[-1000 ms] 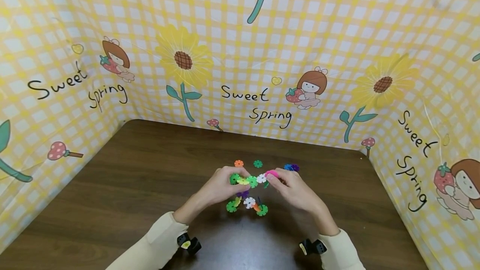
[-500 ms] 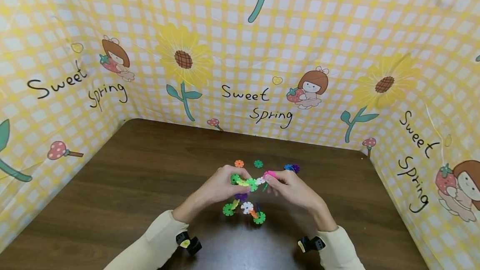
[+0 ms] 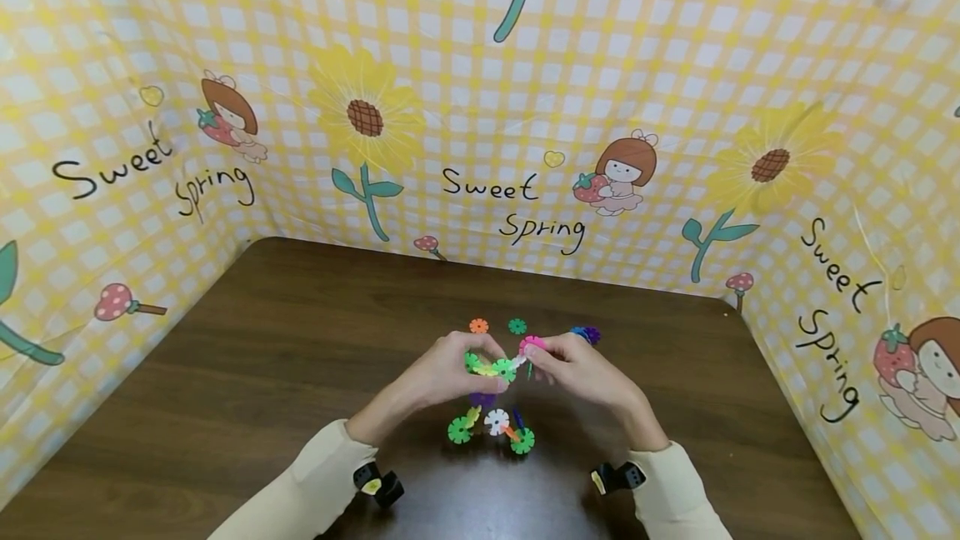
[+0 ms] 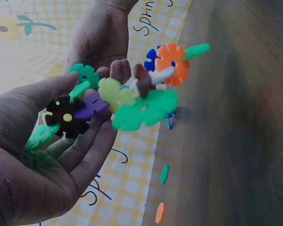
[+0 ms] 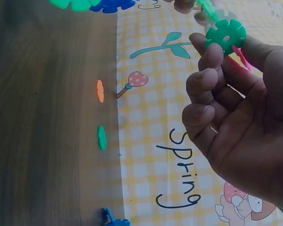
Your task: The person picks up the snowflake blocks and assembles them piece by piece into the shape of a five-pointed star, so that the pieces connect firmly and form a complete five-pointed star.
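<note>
A chain of interlocking snowflake discs hangs between my hands over the table. My left hand (image 3: 456,367) grips it, thumb and fingers around the green disc (image 3: 504,371) and its neighbours. In the left wrist view a brown disc (image 4: 67,117), a purple disc (image 4: 92,106) and a pale yellow disc (image 4: 115,95) lie linked along the fingers. The thumb and fingertips of my right hand (image 3: 581,367) pinch a pink disc (image 3: 532,345), beside a green disc (image 5: 225,36) in the right wrist view. A white disc (image 3: 496,422) and an orange disc (image 4: 172,64) show on the lower part.
Behind the hands a loose orange disc (image 3: 478,326) and a loose green disc (image 3: 517,327) lie on the brown table (image 3: 315,307). Joined blue and purple discs (image 3: 586,335) lie beyond my right hand. A checked cloth (image 3: 465,123) walls the table's back and sides.
My right hand has shifted slightly left, and the pink disc has turned to face the head camera more. The white disc beside it has tipped edge-on. The lower discs have swung toward me.
</note>
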{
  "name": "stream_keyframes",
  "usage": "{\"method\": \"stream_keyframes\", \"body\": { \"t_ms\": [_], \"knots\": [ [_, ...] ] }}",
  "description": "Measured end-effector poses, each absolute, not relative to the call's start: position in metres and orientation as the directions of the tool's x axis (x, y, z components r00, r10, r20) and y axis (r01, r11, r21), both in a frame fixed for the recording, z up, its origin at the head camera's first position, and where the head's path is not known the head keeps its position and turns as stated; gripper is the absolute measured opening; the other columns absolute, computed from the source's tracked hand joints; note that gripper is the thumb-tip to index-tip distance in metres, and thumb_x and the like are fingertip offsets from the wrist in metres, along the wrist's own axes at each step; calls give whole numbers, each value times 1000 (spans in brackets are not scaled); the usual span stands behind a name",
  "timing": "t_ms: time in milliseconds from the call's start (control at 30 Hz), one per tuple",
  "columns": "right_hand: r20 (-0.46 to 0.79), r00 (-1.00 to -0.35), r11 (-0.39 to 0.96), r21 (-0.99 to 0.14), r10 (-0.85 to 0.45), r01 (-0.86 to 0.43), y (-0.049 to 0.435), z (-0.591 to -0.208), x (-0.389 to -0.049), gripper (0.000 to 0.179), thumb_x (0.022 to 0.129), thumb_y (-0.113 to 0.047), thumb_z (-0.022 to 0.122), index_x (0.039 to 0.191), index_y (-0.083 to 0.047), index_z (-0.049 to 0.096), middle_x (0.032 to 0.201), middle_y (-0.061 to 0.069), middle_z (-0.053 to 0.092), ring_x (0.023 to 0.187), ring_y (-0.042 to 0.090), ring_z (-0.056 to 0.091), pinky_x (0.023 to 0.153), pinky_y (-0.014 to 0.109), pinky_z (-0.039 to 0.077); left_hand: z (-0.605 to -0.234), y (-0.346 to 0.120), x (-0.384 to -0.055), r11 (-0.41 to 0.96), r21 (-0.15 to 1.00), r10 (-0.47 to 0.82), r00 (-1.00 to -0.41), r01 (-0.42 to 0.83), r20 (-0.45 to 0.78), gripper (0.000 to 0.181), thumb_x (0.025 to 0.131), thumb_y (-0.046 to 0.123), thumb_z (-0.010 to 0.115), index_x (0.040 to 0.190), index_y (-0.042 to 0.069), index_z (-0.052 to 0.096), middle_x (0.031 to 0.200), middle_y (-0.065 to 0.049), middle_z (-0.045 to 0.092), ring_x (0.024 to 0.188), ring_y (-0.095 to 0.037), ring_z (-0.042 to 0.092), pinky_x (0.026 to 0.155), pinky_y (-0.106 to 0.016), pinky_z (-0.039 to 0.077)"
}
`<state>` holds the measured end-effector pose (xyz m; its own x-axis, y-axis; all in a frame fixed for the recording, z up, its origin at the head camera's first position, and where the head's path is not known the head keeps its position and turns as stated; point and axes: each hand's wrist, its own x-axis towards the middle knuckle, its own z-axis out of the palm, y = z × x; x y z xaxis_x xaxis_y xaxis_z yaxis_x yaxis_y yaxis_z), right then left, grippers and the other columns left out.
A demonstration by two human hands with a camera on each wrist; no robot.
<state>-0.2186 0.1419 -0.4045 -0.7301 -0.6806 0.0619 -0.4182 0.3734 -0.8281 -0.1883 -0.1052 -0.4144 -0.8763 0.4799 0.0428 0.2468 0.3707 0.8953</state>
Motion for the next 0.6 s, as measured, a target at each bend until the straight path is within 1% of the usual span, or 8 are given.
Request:
{"method": "stream_keyframes", "body": {
  "t_ms": [67,133,200,333,367,433,500,600],
  "knots": [
    [56,-730,372,-833,-681,-410,141,-405,-220,40,107,-33,48,85,-4,65,69,10,55,59,13,47,57,27,42,-415,-106,-189,383,889,484,-874,251,39,32,86,25,81,112,12,68,101,0,67,84,-16,67,68,-35,57],
    [50,-729,371,-836,-683,-405,140,-406,-221,36,107,-32,49,87,-8,66,70,15,54,57,10,43,55,25,39,-416,-105,-189,392,883,492,-870,257,34,37,86,26,81,117,11,66,105,1,68,90,-14,65,69,-33,56],
    [49,-723,370,-834,-689,-409,137,-406,-222,32,107,-32,49,90,-11,68,71,17,55,58,9,44,56,24,40,-416,-104,-189,382,892,508,-861,243,17,41,88,26,80,121,9,64,103,-2,70,87,-15,67,69,-32,55],
    [37,-712,374,-831,-702,-411,130,-406,-224,30,106,-34,52,92,-14,69,74,19,58,59,9,46,56,24,41,-418,-102,-189,349,913,528,-849,212,-5,43,91,26,76,124,3,60,88,-10,73,72,-18,70,66,-32,56],
    [35,-710,376,-829,-704,-413,128,-406,-225,30,106,-35,51,92,-14,69,73,18,58,58,10,46,55,24,41,-418,-102,-189,342,917,526,-850,204,-7,42,92,25,75,123,1,60,83,-11,73,69,-19,71,65,-32,56],
    [35,-710,382,-824,-703,-419,126,-408,-227,33,106,-36,50,90,-13,68,71,14,59,57,13,48,55,25,41,-420,-102,-190,345,917,511,-859,200,-5,39,93,24,74,120,0,61,80,-8,72,67,-18,70,65,-31,56],
    [40,-718,389,-820,-695,-421,126,-410,-230,37,108,-36,46,89,-11,68,70,13,60,58,19,52,57,26,43,-421,-103,-190,354,914,493,-870,196,-4,37,93,23,74,118,-1,63,79,-4,71,69,-17,69,66,-30,55],
    [44,-740,394,-824,-671,-407,128,-415,-237,44,110,-36,39,90,-7,67,74,12,64,63,28,58,61,30,47,-422,-105,-191,355,917,477,-879,181,-11,36,93,24,74,118,-1,64,80,-2,69,71,-16,68,68,-30,54]
  ]
}}
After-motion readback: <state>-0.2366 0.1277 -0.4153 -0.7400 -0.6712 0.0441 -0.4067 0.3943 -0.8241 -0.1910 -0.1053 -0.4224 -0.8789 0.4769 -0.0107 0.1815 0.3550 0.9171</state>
